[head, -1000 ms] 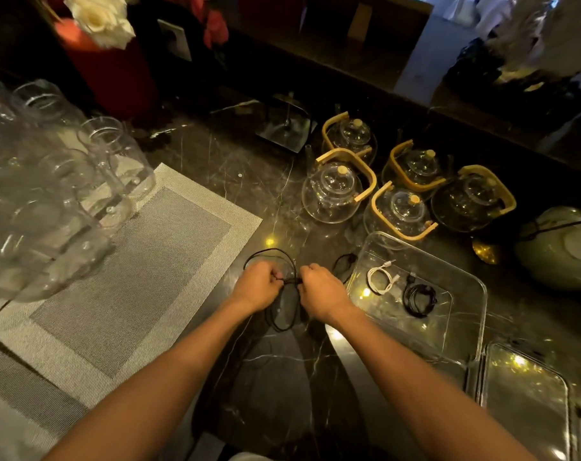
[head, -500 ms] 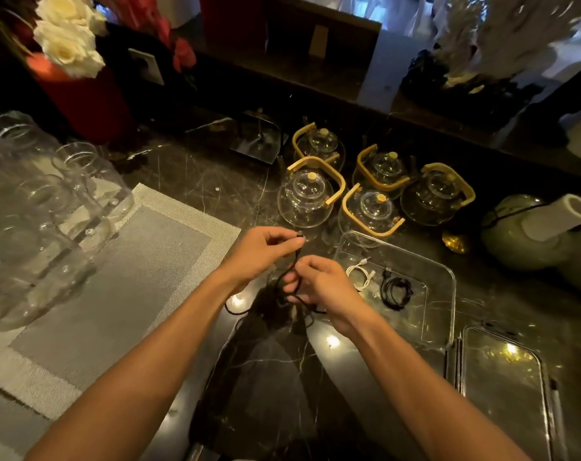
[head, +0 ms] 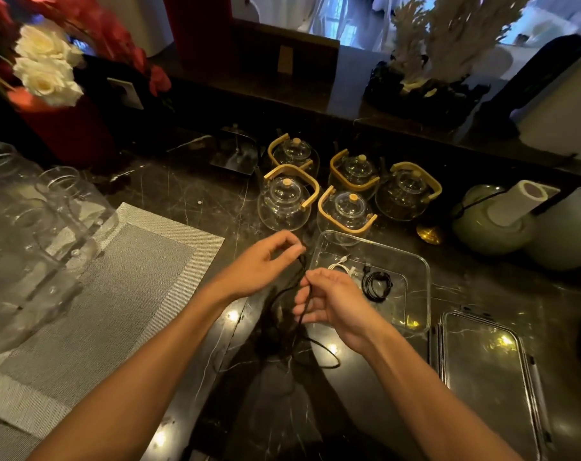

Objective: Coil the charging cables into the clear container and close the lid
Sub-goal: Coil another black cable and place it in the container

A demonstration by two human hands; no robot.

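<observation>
Black charging cable (head: 290, 296) is held above dark marble counter (head: 182, 194), just left of clear container (head: 423, 287). L hand (head: 265, 261) pinches upper end; R hand (head: 332, 299) grips mid-section w/ curled fingers. Slack loops onto counter. Container holds 2 cables: white (head: 340, 266), black coil (head: 377, 284). Lid (head: 482, 371) lies off, to container's right.
</observation>
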